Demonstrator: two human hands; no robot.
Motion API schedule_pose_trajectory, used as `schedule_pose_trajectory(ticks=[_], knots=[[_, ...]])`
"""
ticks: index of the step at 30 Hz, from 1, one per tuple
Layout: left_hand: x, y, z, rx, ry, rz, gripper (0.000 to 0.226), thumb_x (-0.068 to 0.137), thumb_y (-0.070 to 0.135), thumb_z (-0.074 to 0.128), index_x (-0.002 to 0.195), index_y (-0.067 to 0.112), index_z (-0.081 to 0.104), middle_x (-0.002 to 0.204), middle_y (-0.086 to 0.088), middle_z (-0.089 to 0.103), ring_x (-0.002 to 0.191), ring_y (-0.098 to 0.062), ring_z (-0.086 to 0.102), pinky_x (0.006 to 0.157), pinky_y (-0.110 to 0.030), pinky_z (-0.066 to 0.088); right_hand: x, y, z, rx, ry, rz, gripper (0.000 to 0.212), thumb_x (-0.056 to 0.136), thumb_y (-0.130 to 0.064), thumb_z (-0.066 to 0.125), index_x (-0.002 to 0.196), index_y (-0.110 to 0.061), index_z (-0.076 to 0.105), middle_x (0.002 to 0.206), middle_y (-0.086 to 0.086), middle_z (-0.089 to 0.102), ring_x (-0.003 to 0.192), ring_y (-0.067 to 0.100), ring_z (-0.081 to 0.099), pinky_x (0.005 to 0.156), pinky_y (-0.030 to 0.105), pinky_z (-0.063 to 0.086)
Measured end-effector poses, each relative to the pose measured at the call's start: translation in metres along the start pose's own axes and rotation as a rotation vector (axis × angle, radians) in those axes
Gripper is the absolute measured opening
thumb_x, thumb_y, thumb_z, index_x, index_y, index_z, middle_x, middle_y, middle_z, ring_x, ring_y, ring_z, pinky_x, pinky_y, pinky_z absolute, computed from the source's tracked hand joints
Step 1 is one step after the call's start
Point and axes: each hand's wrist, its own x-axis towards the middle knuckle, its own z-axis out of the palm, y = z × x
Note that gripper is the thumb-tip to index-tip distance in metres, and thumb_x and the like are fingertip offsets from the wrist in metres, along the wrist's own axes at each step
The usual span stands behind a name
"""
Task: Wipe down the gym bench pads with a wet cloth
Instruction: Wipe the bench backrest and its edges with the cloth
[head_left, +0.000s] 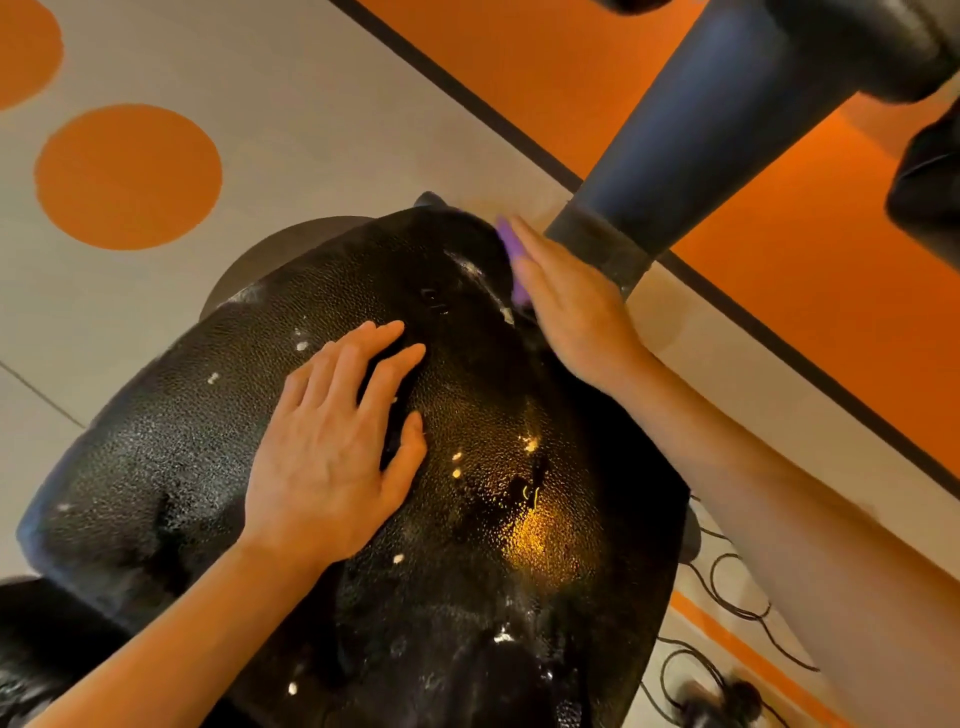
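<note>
1. Against the far right flank of the black bench pad (493, 519), the right hand (571, 306) presses a purple cloth (511, 254); only a thin strip of the cloth shows past the fingers (524, 244), the rest hidden under the palm.
2. Its fingers lie straight and together, flat on the cloth, pushing rather than curling round it.
3. On the middle of the pad's top, the left hand (332, 447) rests palm down with fingers (374, 353) spread and relaxed, holding nothing; it looks to be steadying the pad.
4. The pad's long axis runs from near to far, narrowing toward the far end, where the cloth now sits. Its pebbled skin shines wet, with small white flecks scattered across the top, several near the left hand and more toward the near edge.
5. The relation that counts: the unwiped flecks lie to the near left of the cloth, so the right hand, the only one on the cloth, would likely have to sweep back along the long axis toward the near end. The left hand lies in that path and would probably need to shift.
6. Beyond the pad, a dark padded arm of the machine (701, 135) slants down to just beside the right hand. Orange and grey flooring (311, 130) surrounds it, and black cables (727, 597) lie on the floor at near right.
7. Judged from the flecks left, the wiping seems only partly done.
</note>
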Motion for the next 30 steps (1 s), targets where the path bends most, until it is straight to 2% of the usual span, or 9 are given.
schedule_pose_trajectory(ticks=[4,8,10,13,15,18,21,24,30], knots=[[0.0,0.0,0.0,-0.005,0.009,-0.01,0.051,0.095,0.042,0.04,0.141,0.018,0.045,0.148,-0.001,0.039,0.139,-0.021,0.035,0.111,-0.038,0.029,-0.092,0.031,-0.024,-0.007,0.076,0.203,0.049,0.101,-0.035,0.03,0.149,-0.028,0.03,0.145,-0.013,0.044,0.121,-0.007,0.038,0.084,-0.005,0.031],[0.0,0.0,0.0,0.008,0.009,-0.005,0.051,0.095,0.041,0.039,0.14,0.018,0.045,0.148,-0.001,0.039,0.139,-0.021,0.034,0.111,-0.036,0.026,-0.003,0.004,0.0,-0.066,0.047,0.15,0.048,0.105,-0.036,0.025,0.151,-0.022,0.029,0.132,0.001,0.058,0.105,0.004,0.056,0.079,0.016,0.044],[0.0,0.0,0.001,0.012,0.019,-0.007,0.051,0.095,0.042,0.039,0.14,0.019,0.045,0.148,-0.001,0.039,0.139,-0.02,0.034,0.111,-0.036,0.026,0.036,-0.017,0.011,-0.044,0.063,0.073,0.049,0.105,-0.035,0.025,0.151,-0.019,0.027,0.145,0.002,0.049,0.123,0.013,0.054,0.096,0.027,0.047],[0.0,0.001,0.001,-0.005,0.028,-0.011,0.051,0.095,0.041,0.04,0.14,0.019,0.045,0.147,0.0,0.04,0.139,-0.021,0.035,0.111,-0.037,0.027,-0.005,-0.017,0.019,-0.12,0.056,-0.028,0.049,0.105,-0.03,0.02,0.153,-0.017,0.022,0.159,0.001,0.024,0.146,0.012,0.019,0.118,0.024,0.014],[0.0,0.001,0.002,-0.013,0.039,-0.006,0.051,0.095,0.041,0.04,0.14,0.019,0.045,0.147,0.0,0.04,0.139,-0.021,0.036,0.111,-0.038,0.028,-0.084,-0.016,0.024,-0.235,0.046,-0.046,0.052,0.103,-0.028,0.019,0.154,-0.017,0.018,0.161,0.001,0.015,0.149,0.015,0.005,0.121,0.029,0.006],[-0.001,0.001,0.002,-0.029,0.052,-0.01,0.05,0.095,0.041,0.04,0.14,0.018,0.046,0.148,-0.001,0.04,0.14,-0.02,0.035,0.112,-0.037,0.027,-0.138,-0.019,0.031,-0.313,0.03,-0.012,0.055,0.102,-0.035,0.022,0.153,-0.016,0.02,0.161,0.004,0.016,0.15,0.023,0.011,0.121,0.043,0.016],[-0.001,0.001,0.002,-0.028,0.06,0.001,0.05,0.095,0.04,0.041,0.139,0.018,0.047,0.147,-0.001,0.041,0.139,-0.02,0.036,0.111,-0.036,0.027,-0.059,-0.029,0.034,-0.377,0.122,0.1,0.057,0.101,-0.039,0.013,0.153,-0.014,0.019,0.161,0.012,0.014,0.149,0.03,0.01,0.12,0.049,0.016],[-0.001,0.0,0.003,-0.016,0.064,0.011,0.049,0.096,0.04,0.04,0.139,0.017,0.046,0.148,-0.002,0.041,0.139,-0.021,0.037,0.111,-0.036,0.029,-0.025,-0.04,0.04,-0.372,0.188,0.221,0.053,0.104,-0.033,0.021,0.153,-0.012,0.017,0.161,0.012,0.015,0.149,0.03,0.012,0.119,0.051,0.018],[-0.003,0.0,0.002,-0.026,0.074,0.012,0.049,0.097,0.038,0.038,0.14,0.017,0.046,0.148,-0.003,0.04,0.141,-0.02,0.035,0.113,-0.036,0.029,-0.14,-0.061,0.057,-0.385,0.039,-0.007,0.055,0.101,-0.032,0.022,0.152,-0.014,0.017,0.16,0.006,0.019,0.149,0.024,0.011,0.119,0.045,0.02]])
